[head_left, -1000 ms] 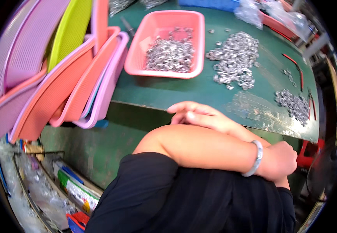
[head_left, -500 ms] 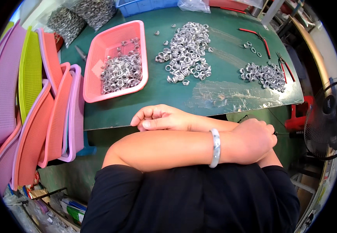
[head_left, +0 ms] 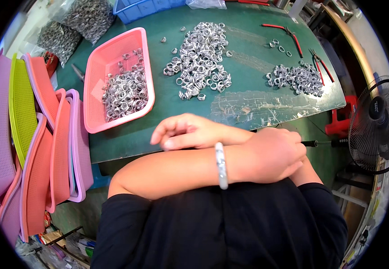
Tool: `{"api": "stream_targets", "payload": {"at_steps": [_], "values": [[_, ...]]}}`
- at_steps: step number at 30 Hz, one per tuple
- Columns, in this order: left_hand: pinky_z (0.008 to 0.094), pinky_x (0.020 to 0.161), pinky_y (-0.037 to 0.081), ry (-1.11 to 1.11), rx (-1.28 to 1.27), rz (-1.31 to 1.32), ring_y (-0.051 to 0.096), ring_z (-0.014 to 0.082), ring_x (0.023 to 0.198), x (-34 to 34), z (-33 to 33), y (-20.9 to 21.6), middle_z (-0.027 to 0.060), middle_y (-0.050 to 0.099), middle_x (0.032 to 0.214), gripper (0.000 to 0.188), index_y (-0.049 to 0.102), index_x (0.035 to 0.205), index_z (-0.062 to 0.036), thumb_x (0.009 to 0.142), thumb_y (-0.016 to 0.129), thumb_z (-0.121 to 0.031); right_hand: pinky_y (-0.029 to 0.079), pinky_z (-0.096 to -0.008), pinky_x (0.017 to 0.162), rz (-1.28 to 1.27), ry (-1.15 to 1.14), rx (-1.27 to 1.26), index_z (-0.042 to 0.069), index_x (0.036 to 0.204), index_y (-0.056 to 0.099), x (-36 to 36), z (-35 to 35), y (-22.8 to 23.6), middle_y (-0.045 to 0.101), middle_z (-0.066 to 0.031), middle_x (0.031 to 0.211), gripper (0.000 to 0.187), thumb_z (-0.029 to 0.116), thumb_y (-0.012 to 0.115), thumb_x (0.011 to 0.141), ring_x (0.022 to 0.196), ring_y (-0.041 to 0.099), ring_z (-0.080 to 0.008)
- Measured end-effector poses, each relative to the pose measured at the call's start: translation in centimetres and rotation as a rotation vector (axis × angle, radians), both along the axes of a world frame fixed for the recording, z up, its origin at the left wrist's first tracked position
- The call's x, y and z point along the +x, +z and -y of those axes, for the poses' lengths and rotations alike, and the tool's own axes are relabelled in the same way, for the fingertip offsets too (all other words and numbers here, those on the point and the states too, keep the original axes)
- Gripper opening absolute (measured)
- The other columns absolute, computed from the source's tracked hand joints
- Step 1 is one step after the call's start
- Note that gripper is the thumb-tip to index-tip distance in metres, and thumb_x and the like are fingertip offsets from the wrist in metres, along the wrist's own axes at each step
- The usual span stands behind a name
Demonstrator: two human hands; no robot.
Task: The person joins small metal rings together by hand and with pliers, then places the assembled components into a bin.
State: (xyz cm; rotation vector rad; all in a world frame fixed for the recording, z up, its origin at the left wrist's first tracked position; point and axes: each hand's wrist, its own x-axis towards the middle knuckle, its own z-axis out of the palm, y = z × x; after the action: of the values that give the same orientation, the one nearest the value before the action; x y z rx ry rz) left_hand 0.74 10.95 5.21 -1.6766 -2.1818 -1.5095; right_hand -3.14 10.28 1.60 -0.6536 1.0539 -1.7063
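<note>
While crossed forearms (head_left: 181,166) partly block the table (head_left: 131,141), pliers (head_left: 297,44) lie near rings (head_left: 297,80).

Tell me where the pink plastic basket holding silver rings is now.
In the head view, the pink plastic basket stands on the green tabletop, at left, between the stacked purple, green and pink baskets and the larger pile of silver metal rings.

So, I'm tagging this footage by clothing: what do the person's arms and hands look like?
Short black sleeves end near the elbows. The left wrist wears a rounded, pale bangle with grey mottling. Neither the left hand nor the right hand wears a glove.
</note>
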Motion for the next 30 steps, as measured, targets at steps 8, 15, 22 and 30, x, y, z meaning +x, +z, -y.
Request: {"api": "stream_targets", "payload": {"at_steps": [8,15,22,30], "values": [[0.0264,0.061,0.047,0.227,0.113,0.27,0.059,0.0176,0.068,-2.5,8.5,-1.7,0.0092,0.062,0.079,0.01,0.064,0.087,0.0013,0.078,0.06,-0.001,0.047,-0.0358,0.067,-1.432,-0.971,0.621,0.005,0.096,0.057,-4.3,-8.7,-1.9,0.058,-0.0093,0.085,0.029,-0.005,0.055,0.07,0.08,0.056,-0.0294],[0.0186,0.059,0.042,0.548,0.083,0.909,0.053,0.0052,0.066,-2.6,11.9,-5.2,0.0011,0.06,0.078,0.016,0.061,0.097,0.0,0.085,0.056,-0.008,0.046,-0.0348,0.07,-1.598,-0.763,0.796,0.007,0.1,0.057,-4.9,-7.7,-2.4,0.059,-0.0067,0.086,0.03,0.001,0.055,0.071,0.081,0.054,-0.0252],[0.0177,0.056,0.043,0.572,0.116,1.051,0.052,0.0052,0.066,-3.4,11.7,-5.2,0.0018,0.057,0.083,0.029,0.053,0.111,0.0017,0.084,0.058,-0.009,0.047,-0.0332,0.067,-1.293,-0.907,0.476,0.007,0.102,0.058,-4.1,-7.4,-2.0,0.059,-0.0061,0.08,0.034,-0.003,0.058,0.07,0.077,0.056,-0.0235],[0.0192,0.059,0.044,0.499,0.293,1.013,0.053,0.0052,0.068,-3.2,10.5,-5.5,0.0012,0.057,0.082,0.026,0.056,0.104,0.0029,0.081,0.062,-0.007,0.047,-0.0273,0.062,-1.081,-0.971,0.227,0.006,0.107,0.056,-1.9,-6.3,-1.6,0.056,-0.0054,0.08,0.04,-0.009,0.057,0.07,0.071,0.057,-0.0161]]}}
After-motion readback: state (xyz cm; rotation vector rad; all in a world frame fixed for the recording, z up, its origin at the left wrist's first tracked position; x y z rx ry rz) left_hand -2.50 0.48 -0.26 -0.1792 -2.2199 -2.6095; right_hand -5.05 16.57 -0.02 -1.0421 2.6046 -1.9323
